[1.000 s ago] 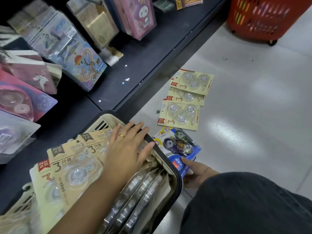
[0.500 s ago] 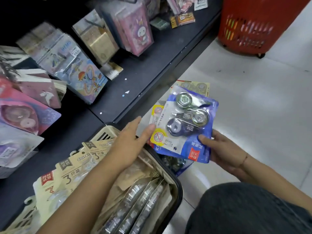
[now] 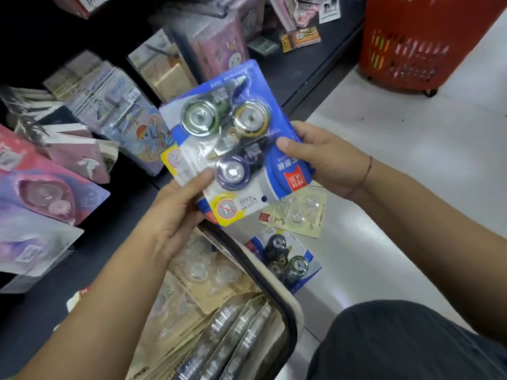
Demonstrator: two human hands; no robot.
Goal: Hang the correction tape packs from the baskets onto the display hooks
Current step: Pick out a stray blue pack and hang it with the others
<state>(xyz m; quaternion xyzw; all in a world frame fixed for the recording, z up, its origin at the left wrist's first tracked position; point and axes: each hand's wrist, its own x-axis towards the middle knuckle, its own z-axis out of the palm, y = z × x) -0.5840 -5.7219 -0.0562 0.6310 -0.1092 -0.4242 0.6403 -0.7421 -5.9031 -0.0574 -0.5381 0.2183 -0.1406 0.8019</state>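
Delta vs half a second back: your left hand (image 3: 175,215) is off the cream basket (image 3: 277,292) and now on the blue correction tape pack (image 3: 233,144), which sits higher, above the basket's far rim. Before, only your right hand (image 3: 326,157) held it.

Grip: both hands pinch the pack, thumbs on the front and fingers behind. Left is at the lower-left corner, right at the right edge. A second card's edge shows behind the pack.

Print: the pack is held upside down. It has a red square logo with white characters (unreadable), a yellow round sticker with a crossed-out symbol, and blurred top-edge text.

On the floor just right of the basket lie another blue pack (image 3: 285,259) and a beige pack (image 3: 299,212) marked "3". More beige packs (image 3: 208,278) are inside the basket. The red basket (image 3: 422,42) is well beyond it.
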